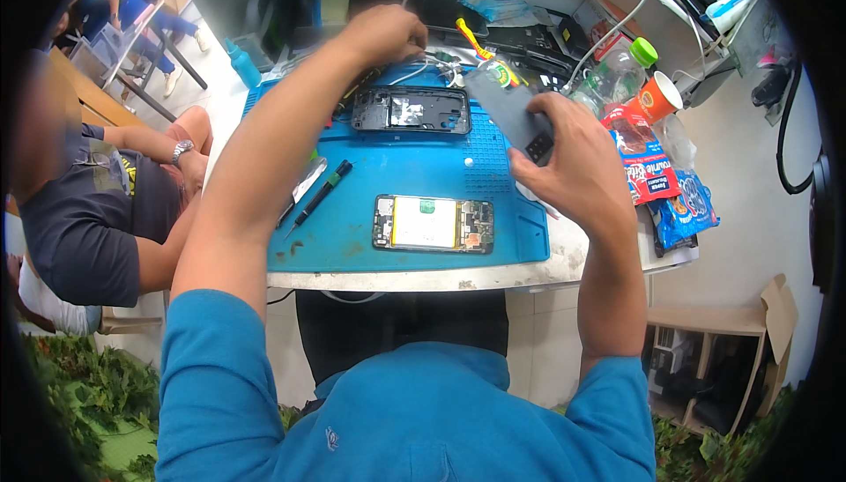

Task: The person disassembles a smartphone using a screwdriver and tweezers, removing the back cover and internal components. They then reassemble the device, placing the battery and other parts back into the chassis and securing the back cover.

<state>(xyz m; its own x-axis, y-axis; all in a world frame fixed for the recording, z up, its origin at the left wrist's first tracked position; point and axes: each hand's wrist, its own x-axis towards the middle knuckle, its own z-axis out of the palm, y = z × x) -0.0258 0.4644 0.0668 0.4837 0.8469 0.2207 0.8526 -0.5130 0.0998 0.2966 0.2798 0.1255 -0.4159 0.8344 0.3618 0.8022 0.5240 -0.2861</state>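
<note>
My left hand [388,37] reaches to the back of the blue mat [397,165], fingers curled down among cables and small parts; what they grip, if anything, is unclear. My right hand [571,152] grips a dark grey phone back cover [498,105] with a camera cutout, tilted over the mat's right side. A black phone frame [441,114] lies between my hands, toward the back. An opened phone [426,224] with exposed battery and boards lies nearer the front. A screwdriver [324,191] with green and black handle rests at left, beside my forearm.
Snack bags [679,213], a paper cup [656,94] and a green-capped bottle [617,72] crowd the right. A blue squeeze bottle [244,65] stands back left, electronics [555,41] and cables along the back. A seated person [88,226] is close at left; others are farther behind.
</note>
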